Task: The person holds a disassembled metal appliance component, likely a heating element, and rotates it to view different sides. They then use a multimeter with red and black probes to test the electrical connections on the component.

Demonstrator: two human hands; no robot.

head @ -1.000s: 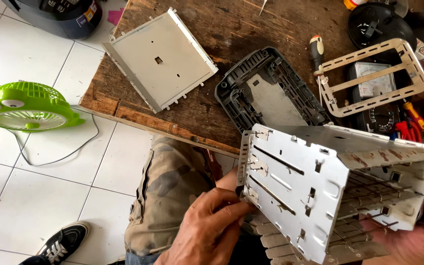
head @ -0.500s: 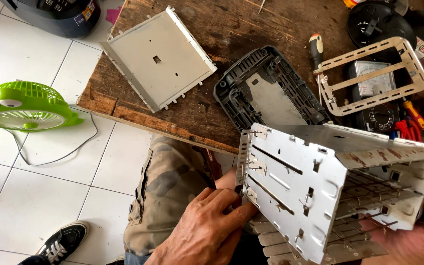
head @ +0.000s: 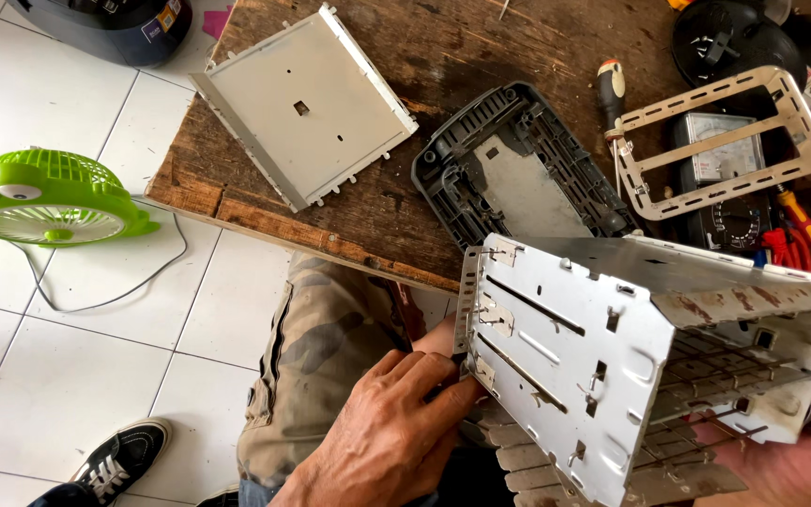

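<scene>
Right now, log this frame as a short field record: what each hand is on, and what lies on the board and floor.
left hand: fingertips pressed on the near lower corner of the metal chassis
right hand: grips the chassis's far end, partly out of frame
chassis: bare sheet metal, slotted, wire grids inside, tilted over the lap
wooden board: holds flat metal panel, dark plastic base, metal frame, screwdriver
floor: white tiles, green fan with cord
</scene>
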